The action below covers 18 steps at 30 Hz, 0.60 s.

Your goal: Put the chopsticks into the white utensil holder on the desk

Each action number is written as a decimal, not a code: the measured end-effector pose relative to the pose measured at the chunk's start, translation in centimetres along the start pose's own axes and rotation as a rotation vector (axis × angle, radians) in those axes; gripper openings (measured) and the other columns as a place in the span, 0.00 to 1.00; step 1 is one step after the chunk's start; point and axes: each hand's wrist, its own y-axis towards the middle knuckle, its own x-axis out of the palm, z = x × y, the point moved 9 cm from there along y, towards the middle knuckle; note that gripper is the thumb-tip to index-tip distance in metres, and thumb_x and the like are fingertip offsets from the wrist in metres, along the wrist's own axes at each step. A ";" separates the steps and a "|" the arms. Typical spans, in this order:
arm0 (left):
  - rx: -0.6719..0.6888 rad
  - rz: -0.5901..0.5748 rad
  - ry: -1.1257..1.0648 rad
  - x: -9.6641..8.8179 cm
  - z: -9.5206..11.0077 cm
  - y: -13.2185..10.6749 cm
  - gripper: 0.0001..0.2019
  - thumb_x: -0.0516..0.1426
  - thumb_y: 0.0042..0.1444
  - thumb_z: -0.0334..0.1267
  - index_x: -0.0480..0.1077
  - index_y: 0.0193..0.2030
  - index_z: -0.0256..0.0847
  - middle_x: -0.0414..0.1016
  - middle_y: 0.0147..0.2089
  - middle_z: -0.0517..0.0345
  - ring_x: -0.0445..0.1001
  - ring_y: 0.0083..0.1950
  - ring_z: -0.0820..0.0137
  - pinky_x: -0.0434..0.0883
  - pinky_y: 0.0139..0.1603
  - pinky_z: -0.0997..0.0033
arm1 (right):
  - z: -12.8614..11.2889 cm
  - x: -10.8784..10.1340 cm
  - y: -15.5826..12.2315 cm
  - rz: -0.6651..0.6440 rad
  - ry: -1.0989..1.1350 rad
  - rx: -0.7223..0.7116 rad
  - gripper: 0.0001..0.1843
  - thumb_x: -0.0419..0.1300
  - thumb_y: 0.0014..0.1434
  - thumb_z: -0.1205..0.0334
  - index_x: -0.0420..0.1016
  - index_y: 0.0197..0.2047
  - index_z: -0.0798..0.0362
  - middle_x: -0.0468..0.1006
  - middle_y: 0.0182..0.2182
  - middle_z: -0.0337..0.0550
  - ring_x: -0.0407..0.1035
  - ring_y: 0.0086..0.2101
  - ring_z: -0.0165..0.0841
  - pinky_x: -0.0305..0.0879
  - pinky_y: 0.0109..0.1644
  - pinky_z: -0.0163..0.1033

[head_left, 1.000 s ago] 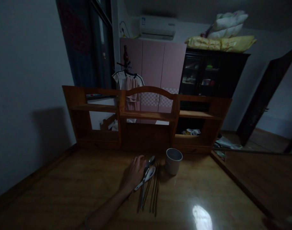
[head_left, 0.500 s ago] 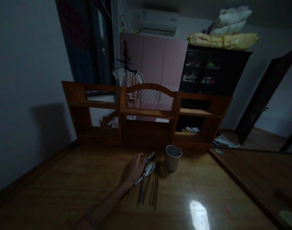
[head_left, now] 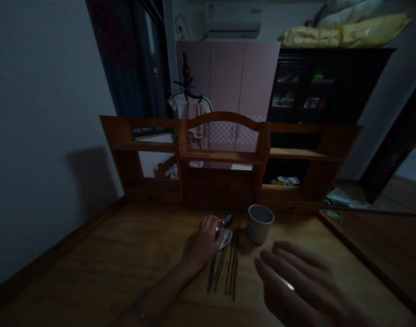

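Observation:
My left hand (head_left: 206,238) rests at the left side of a small group of utensils, fingers curled in, and covers part of them. Just beside its fingers show the bowls of metal spoons (head_left: 226,222), and one metal handle comes out below the hand. A white spoon (head_left: 226,240) lies partly under the hand, its handle hidden; what the fingers grip cannot be made out. Several thin chopsticks (head_left: 233,263) lie side by side to the right. A grey cup (head_left: 260,224) stands upright behind them. My right hand (head_left: 296,284), slightly blurred, is stretched out in front of the cup, holding nothing visible and wearing a ring.
A wooden shelf unit (head_left: 224,156) stands along the back of the wooden tabletop (head_left: 92,263). A white wall (head_left: 47,136) borders the left side. Behind are a pink wardrobe (head_left: 224,77), a dark cabinet (head_left: 344,86) and hanging clothes (head_left: 197,111).
My right hand has come into view from the lower right. My left hand has shifted over the spoons and now covers more of the white spoon. The camera view has turned slightly.

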 end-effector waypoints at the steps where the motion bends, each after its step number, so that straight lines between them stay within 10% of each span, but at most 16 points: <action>1: 0.028 -0.027 0.001 0.0 0.9 -0.2 0.11 0.50 0.64 0.38 0.68 0.51 0.44 0.70 0.50 0.53 0.67 0.55 0.63 0.64 0.60 0.58 | -0.2 3.1 -0.3 -0.140 -0.115 -0.178 0.20 0.63 0.56 0.69 0.75 0.53 0.51 0.84 0.38 0.47 0.77 0.36 0.39 0.74 0.41 0.45; 6: 0.151 -0.185 0.122 1.4 4.0 -1.6 0.16 0.57 0.58 0.42 0.67 0.52 0.43 0.71 0.52 0.50 0.67 0.55 0.56 0.65 0.60 0.52 | 5.4 11.5 -4.2 -0.355 -0.191 -0.031 0.09 0.53 0.61 0.72 0.73 0.41 0.55 0.77 0.23 0.43 0.69 0.21 0.33 0.60 0.25 0.40; 10: 0.133 -0.244 0.218 3.1 4.3 -2.9 0.18 0.54 0.60 0.39 0.65 0.57 0.44 0.71 0.56 0.48 0.68 0.57 0.55 0.65 0.61 0.51 | 8.8 12.0 -7.0 -0.313 0.039 0.308 0.09 0.52 0.59 0.74 0.67 0.34 0.51 0.73 0.23 0.38 0.66 0.23 0.30 0.55 0.27 0.36; 18: -0.030 -0.330 0.273 5.2 2.9 -5.1 0.19 0.52 0.59 0.38 0.67 0.56 0.42 0.73 0.56 0.42 0.72 0.54 0.51 0.70 0.56 0.48 | 11.6 13.0 -8.8 -0.361 0.165 0.466 0.08 0.51 0.60 0.72 0.65 0.33 0.51 0.71 0.23 0.36 0.63 0.22 0.27 0.51 0.26 0.33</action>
